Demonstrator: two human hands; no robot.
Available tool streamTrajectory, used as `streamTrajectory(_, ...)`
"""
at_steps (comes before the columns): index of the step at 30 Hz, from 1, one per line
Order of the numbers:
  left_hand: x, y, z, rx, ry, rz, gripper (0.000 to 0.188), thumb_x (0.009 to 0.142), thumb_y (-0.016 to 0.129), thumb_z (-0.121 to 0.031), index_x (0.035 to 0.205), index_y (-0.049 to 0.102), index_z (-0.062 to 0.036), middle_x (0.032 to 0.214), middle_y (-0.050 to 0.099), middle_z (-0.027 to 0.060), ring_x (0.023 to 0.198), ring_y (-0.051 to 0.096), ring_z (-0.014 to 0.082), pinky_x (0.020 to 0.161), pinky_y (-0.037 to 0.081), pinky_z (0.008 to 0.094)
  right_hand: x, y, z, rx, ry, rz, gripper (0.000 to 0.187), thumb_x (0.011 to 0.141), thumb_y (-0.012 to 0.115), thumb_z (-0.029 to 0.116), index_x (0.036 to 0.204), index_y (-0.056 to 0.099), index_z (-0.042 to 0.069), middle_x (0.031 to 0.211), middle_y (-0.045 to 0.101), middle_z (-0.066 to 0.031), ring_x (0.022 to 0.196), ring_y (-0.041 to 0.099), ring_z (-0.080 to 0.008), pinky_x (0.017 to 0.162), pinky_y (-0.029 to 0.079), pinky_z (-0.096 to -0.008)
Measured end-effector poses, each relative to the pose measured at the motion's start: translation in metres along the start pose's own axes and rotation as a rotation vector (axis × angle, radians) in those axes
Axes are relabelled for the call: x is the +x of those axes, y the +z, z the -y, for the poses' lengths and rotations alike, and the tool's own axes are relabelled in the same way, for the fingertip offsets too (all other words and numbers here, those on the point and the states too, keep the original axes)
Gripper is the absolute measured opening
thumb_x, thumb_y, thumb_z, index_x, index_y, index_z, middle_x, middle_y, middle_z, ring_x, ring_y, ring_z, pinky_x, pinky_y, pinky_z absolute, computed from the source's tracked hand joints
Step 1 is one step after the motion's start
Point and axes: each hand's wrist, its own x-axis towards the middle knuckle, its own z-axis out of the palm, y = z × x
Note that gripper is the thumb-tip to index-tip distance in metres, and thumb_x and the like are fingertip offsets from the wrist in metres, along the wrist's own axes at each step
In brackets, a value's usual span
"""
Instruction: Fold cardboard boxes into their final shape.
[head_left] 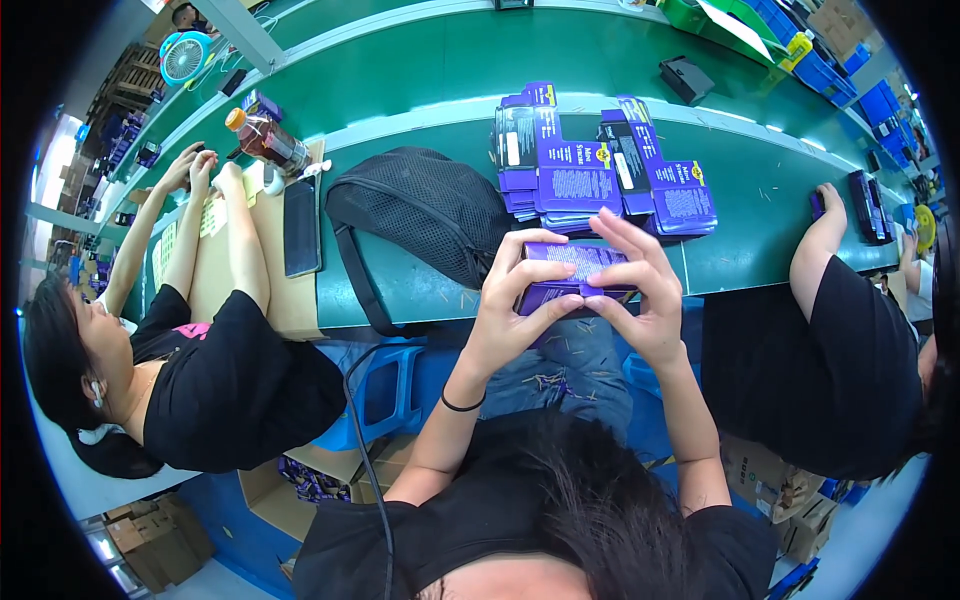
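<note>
Between my two hands, above my lap at the table's near edge, is a small purple box (563, 262) with pale print. My left hand (512, 285) grips its left side, fingers over the top and thumb on the near face. My right hand (645, 290) has a thumb and index finger closed on its right part, with other fingers raised. Both thumbs nearly meet at the box's front edge. Just beyond lie two stacks of flat, unfolded purple cartons, a left stack (575, 185) and a right stack (668, 190).
A black mesh bag (425, 205) lies left of the cartons on the green table (400, 95). Farther left are a dark phone (300, 228) and a drink bottle (268, 140). Co-workers sit on both sides. A black box (687, 78) stands at the back. A cable (362, 430) hangs beside me.
</note>
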Motion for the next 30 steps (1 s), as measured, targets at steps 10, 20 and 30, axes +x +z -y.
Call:
streamTrajectory(10, 0.002, -0.002, 0.005, 0.108, 0.057, 0.016, 0.03, 0.072, 0.076, -0.012, 0.1, 0.064, -0.0102, 0.117, 0.05, 0.0127, 0.091, 0.052, 0.0229, 0.073, 0.046, 0.0328, 0.003, 0.003, -0.006, 0.082, 0.088, 0.059, 0.022, 0.076, 0.067, 0.008, 0.097, 0.063, 0.006, 0.121, 0.057, -0.0136, 0.107, 0.056, -0.0281, 0.09, 0.046, -0.0356)
streamTrajectory(20, 0.014, -0.041, 0.003, 0.404, 0.131, -0.41, 0.063, 0.086, 0.059, -0.02, 0.139, 0.029, -0.0045, 0.14, 0.031, 0.0182, 0.129, 0.034, 0.0346, 0.108, 0.027, 0.0431, 0.205, -0.034, -0.068, -0.154, 0.181, -0.185, 0.064, 0.091, 0.046, 0.052, 0.132, 0.041, 0.004, 0.122, 0.053, -0.0211, 0.104, 0.056, -0.0296, 0.085, 0.045, -0.0353)
streamTrajectory(30, 0.003, -0.034, 0.002, 0.903, 0.3, -0.079, 0.05, 0.08, 0.063, -0.005, 0.127, 0.052, -0.017, 0.141, 0.04, 0.0147, 0.126, 0.042, 0.031, 0.11, 0.025, 0.0481, 0.065, -0.011, -0.066, -1.139, 0.007, 0.463, 0.065, 0.076, 0.069, 0.039, 0.132, 0.049, 0.013, 0.137, 0.047, -0.0131, 0.128, 0.042, -0.0288, 0.11, 0.022, -0.0528)
